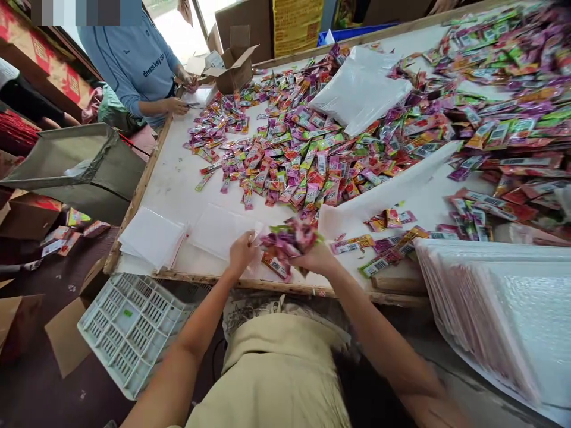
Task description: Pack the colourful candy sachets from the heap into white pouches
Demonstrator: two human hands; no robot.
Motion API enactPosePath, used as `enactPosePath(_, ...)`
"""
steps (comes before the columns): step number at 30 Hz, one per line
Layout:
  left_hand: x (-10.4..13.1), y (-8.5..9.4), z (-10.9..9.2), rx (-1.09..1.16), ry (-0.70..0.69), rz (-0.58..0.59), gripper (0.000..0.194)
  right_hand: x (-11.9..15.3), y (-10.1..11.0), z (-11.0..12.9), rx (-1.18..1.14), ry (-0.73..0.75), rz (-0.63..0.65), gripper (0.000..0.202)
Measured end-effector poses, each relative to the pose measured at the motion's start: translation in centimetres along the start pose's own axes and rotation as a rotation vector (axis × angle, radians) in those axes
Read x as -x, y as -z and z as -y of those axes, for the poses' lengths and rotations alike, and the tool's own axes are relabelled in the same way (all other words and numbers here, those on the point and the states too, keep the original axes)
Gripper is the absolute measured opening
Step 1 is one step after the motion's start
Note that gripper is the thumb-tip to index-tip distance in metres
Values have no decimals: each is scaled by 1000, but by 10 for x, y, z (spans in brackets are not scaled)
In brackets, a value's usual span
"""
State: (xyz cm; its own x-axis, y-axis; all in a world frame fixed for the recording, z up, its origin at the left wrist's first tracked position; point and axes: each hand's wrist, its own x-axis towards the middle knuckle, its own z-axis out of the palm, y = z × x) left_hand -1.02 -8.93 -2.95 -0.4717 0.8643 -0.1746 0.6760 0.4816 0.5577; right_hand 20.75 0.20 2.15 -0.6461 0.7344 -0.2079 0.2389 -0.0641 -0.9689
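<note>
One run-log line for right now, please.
left hand: at clear bag, grip unclear | right hand: holding sachet bunch | table: loose sachets heaped beyond hands

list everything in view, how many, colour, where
table: one, white with wooden edging, centre
packets: uncountable, mostly purple, orange, red, green, across the table
plastic wrapping: uncertain count, white, atop packets
strip: one, white, centre right
flat sheets: several, whitish, front left of table
tall stack: one, white and pinkish, front right
crate: one, white, below front left edge
seat or bin: one, grey, left of table
cardboard boxes: several, brown, far left table corner and left floor
container: one, yellow, far back
co-worker: one, blue top, far left corner
clothed torso: one, beige, bottom centre
left hand: one, bare, at a flat sheet's edge
right hand: one, bare, holding packets
</note>
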Motion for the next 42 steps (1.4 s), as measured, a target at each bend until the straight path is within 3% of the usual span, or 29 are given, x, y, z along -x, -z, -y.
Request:
enactPosePath(4, -13, 0, 11, 440, 62, 9, 34, -35, -37, 9, 380, 26, 17, 52)
enactPosePath(7, -17, 5, 18, 702, 166, -11, 37, -43, -44, 3, 688, -59, 1, 52)
enactPosePath(10, -17, 14, 15, 805, 170, -29, 39, -42, -47, 1, 888, -51, 0, 43)
enactPosePath(16, -17, 28, -13, 639, 50, -56, 37, -41, -60, 17, 1170, 75, 31, 26)
enactPosePath(19, -21, 36, -26, 487, -66, -102, 35, -39, -66, 20, 1252, 140, 69, 28)
enactPosePath(22, -28, 42, -33, 313, -157, -66, 37, -34, -69, 18, 1279, 198, 116, 35)
enactPosePath(27, -38, 46, -34, 204, -155, 13, 34, -31, -68, 12, 1258, 292, 144, 35)
enactPosePath(29, -37, 52, -36, 155, -196, 29, 34, -39, -64, 15, 1221, 242, 121, 31)
enactPosePath(31, -31, 62, -38, 75, -236, 36, 37, -53, -57, 20, 1160, 133, 121, 39)
enactPosePath(36, -14, 76, -46, -71, -247, 89, 46, -86, -46, 34, 1058, -30, 209, 45)
enactPosePath(39, -14, 70, -52, -48, -213, 31, 46, -82, -59, 37, 1074, -49, 177, 48)
enactPosePath(42, -21, 62, -64, -120, -210, -37, 50, -69, -79, 36, 1092, -85, 71, 35)
